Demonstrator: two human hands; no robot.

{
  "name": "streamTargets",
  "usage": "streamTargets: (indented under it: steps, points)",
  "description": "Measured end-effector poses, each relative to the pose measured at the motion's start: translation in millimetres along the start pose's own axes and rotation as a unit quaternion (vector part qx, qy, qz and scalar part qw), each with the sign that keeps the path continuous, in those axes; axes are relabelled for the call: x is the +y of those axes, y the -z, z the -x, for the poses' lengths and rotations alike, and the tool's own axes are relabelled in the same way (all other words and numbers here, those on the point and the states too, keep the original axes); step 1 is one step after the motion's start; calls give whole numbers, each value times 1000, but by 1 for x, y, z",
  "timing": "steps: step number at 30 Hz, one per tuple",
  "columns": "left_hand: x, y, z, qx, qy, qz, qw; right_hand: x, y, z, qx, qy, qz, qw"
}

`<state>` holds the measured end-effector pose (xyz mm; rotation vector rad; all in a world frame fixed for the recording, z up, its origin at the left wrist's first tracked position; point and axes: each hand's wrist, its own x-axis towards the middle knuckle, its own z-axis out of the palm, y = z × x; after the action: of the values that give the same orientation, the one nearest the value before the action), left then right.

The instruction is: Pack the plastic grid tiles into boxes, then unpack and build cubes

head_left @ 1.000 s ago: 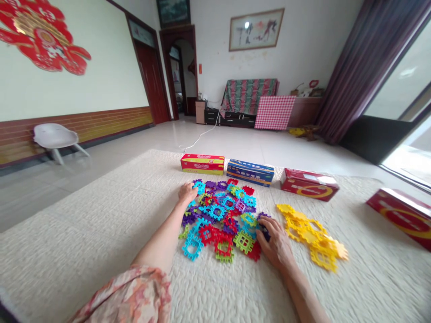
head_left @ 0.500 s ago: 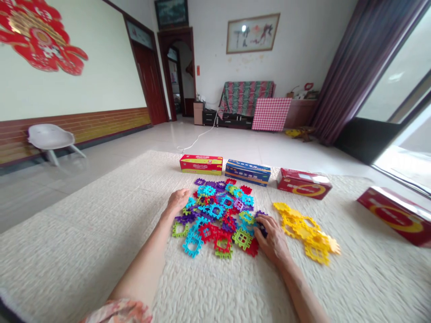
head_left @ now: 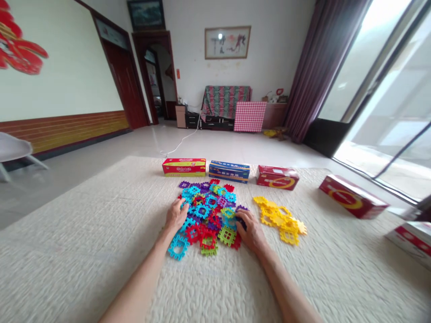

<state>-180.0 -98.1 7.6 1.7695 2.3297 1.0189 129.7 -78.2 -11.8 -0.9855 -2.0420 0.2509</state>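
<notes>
A loose pile of plastic interlocking squares (head_left: 202, 211) in blue, red, green and purple lies on a cream quilted mat (head_left: 208, 287). At the pile's left edge is my left hand (head_left: 176, 216), open, its fingers stretched over the outer pieces; the fingertips are partly lost among them. My right hand (head_left: 249, 229) touches the right edge with its fingers bent and the thumb apart. A dark purple square (head_left: 240, 221) shows in the gap between that thumb and the fingers. Yellow interlocking squares (head_left: 280, 218) lie in a separate group to the right of my right hand.
Behind the pile stand a red-and-yellow box (head_left: 184, 167), a blue box (head_left: 229, 172) and a dark red box (head_left: 277, 177). Farther right are another red box (head_left: 352, 196) and a white-and-red box (head_left: 412, 242). A white chair (head_left: 13, 148) stands at far left.
My left hand has moved in over the pile's left edge, and pieces there sit closer together. My right hand stays at the right edge. The view has turned right.
</notes>
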Motion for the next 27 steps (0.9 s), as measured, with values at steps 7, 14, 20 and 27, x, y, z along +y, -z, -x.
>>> streamTargets:
  steps: [7, 14, 20, 27]
  points:
    - [78, -28, 21, 16, -187, -3, 982, -10, 3, -3, 51, -56, -115, 990]
    - [163, -82, 37, -108, -304, 41, 946, 3, 27, -9, 208, -82, -65, 973]
    - [223, -130, 21, -134, -296, 93, 941, 66, 100, -3, 151, -93, 85, 981]
    - [251, -175, 15, -81, -205, 50, 974, 127, 136, 21, -34, -174, 102, 979]
